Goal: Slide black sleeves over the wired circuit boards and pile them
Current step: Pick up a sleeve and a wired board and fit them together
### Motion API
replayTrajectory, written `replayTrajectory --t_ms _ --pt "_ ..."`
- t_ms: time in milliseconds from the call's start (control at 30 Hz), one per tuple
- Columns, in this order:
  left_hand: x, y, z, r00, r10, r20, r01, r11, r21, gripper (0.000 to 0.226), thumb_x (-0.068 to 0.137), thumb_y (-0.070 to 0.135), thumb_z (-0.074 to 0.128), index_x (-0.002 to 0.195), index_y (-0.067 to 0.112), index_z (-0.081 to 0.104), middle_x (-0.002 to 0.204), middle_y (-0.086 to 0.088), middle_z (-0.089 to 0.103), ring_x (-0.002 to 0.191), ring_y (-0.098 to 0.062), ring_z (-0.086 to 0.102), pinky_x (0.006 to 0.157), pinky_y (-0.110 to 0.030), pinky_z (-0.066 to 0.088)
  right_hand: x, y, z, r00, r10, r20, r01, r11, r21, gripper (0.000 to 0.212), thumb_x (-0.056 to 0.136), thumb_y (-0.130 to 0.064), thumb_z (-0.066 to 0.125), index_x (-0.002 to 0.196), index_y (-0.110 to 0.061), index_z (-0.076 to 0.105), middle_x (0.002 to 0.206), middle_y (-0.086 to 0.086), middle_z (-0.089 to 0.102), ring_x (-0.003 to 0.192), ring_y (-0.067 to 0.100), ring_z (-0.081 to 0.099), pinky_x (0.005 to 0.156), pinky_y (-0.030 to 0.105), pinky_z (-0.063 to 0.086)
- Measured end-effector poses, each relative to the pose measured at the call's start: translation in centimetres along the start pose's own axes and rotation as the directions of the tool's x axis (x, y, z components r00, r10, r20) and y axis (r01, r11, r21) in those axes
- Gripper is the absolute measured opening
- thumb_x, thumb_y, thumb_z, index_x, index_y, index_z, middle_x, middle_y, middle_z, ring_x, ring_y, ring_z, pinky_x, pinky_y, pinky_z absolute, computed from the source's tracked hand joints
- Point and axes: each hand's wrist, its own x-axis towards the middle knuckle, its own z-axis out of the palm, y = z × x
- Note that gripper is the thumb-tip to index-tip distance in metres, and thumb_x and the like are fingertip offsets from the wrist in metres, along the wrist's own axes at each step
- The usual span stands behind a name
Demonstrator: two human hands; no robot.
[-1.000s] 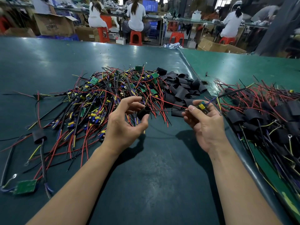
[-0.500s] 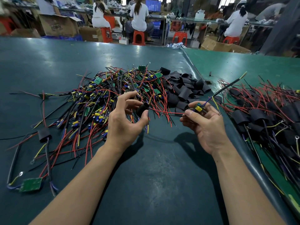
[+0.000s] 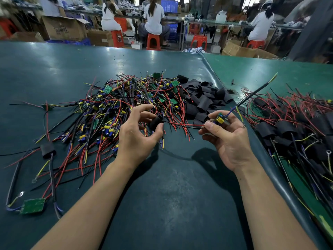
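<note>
Left hand (image 3: pixel 137 136) pinches a black sleeve (image 3: pixel 155 122) between thumb and curled fingers, mouth facing right. Right hand (image 3: pixel 228 136) grips the wired circuit board (image 3: pixel 220 119) at fingertips, thumb on the red lead (image 3: pixel 183 125) where it leaves the board; that lead and a black one run left into the sleeve. The board itself is not yet inside. A long black cable (image 3: pixel 255 92) sticks up and right from the board. Handling guess: the board is light and rigid, but the yellow component and solder joints look fragile, so hold it by its edges and don't pull on the wires. The sleeve looks soft and collapsible, so squeeze its sides to keep the mouth open and feed the leads through first. Unsleeved boards (image 3: pixel 126 105) are heaped on the green table (image 3: pixel 162 204), spare sleeves (image 3: pixel 203 100) just beside them, finished pile (image 3: pixel 297 130) at right.
</note>
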Motion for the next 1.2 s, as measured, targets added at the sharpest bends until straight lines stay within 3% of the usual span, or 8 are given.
replayTrajectory --t_ms 300,533,767,1000,1200 --pt "0.0 -0.1 0.0 1.000 0.010 -0.006 -0.010 1.000 0.009 0.050 0.079 0.012 0.079 0.121 0.018 0.054 0.099 0.004 0.069 0.087 -0.005 0.065 0.075 -0.010 0.042 0.0 -0.1 -0.1 0.999 -0.039 -0.013 0.039 0.999 -0.025 0.019 0.079 -0.002 0.069 0.090 -0.017 0.065 0.075 0.002 0.066 0.068 0.023 0.069 0.059 0.027 0.053" --pt "-0.1 0.2 0.1 1.000 0.028 0.015 -0.027 0.997 -0.068 0.047 0.078 0.014 0.076 0.119 0.021 0.054 0.098 0.007 0.070 0.089 -0.006 0.067 0.084 -0.021 0.051 0.3 -0.5 -0.9 0.999 0.041 -0.036 -0.032 0.975 0.218 0.022 0.074 -0.003 0.064 0.092 -0.016 0.062 0.072 -0.001 0.066 0.063 0.017 0.067 0.060 0.025 0.054" --pt "-0.2 0.6 0.0 0.993 0.115 0.019 -0.112 0.989 -0.101 0.042 0.079 0.006 0.075 0.117 0.011 0.057 0.097 0.005 0.070 0.087 -0.010 0.068 0.079 -0.018 0.049 0.5 -0.1 -1.1 0.993 0.112 -0.046 -0.105 0.985 0.138 0.022 0.072 -0.005 0.066 0.091 -0.017 0.064 0.070 -0.001 0.066 0.062 0.018 0.067 0.057 0.026 0.054" --pt "-0.3 0.6 0.0 0.992 0.120 0.031 -0.116 0.987 -0.107 0.042 0.079 0.006 0.075 0.117 0.011 0.057 0.098 0.004 0.070 0.087 -0.013 0.069 0.080 -0.022 0.051 0.6 0.0 -1.2 0.984 0.142 -0.110 -0.116 0.970 0.212 0.019 0.082 0.000 0.061 0.092 -0.016 0.063 0.073 0.002 0.063 0.061 0.018 0.065 0.055 0.026 0.052" --pt "-0.2 0.6 -0.1 0.990 0.144 0.003 -0.143 0.985 -0.096 0.042 0.079 0.004 0.077 0.116 0.006 0.058 0.099 0.000 0.069 0.091 -0.011 0.068 0.080 -0.021 0.051 0.5 -0.1 -1.0 0.990 0.118 -0.082 -0.106 0.985 0.137 0.022 0.073 -0.005 0.066 0.091 -0.017 0.062 0.070 -0.001 0.064 0.061 0.016 0.065 0.056 0.025 0.052"
